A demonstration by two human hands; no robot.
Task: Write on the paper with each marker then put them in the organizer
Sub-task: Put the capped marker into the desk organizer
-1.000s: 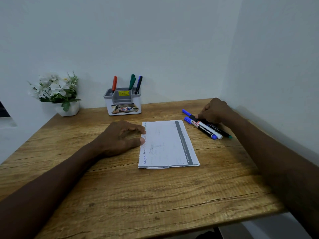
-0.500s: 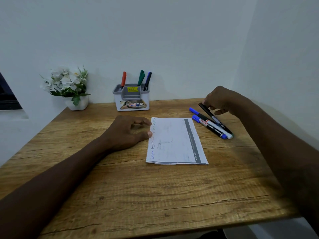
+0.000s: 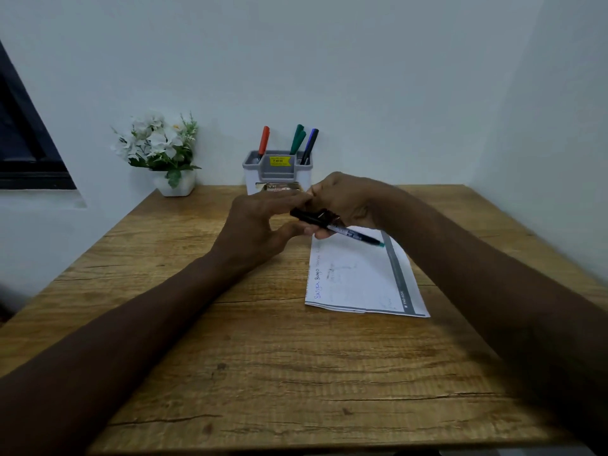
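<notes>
My right hand (image 3: 348,199) grips a black marker (image 3: 355,234) with a green tail end, held above the top left corner of the white paper (image 3: 358,278). My left hand (image 3: 253,228) meets it there, thumb and fingers pinching the marker's black cap end. The paper lies flat on the wooden table (image 3: 263,357) with a few written words along its left edge. The grey and white organizer (image 3: 278,174) stands at the back against the wall, holding a red marker (image 3: 264,139), green markers (image 3: 297,139) and a blue-capped marker (image 3: 311,144). My right arm hides the table to the right of the paper.
A small white pot of white flowers (image 3: 161,153) stands at the back left of the table. Walls close the table off at the back and right. A dark window frame (image 3: 23,153) is at far left.
My right hand lifted the black marker from the group at the right and carried it left over the paper. My left hand rose off the paper's edge and took the cap end.
</notes>
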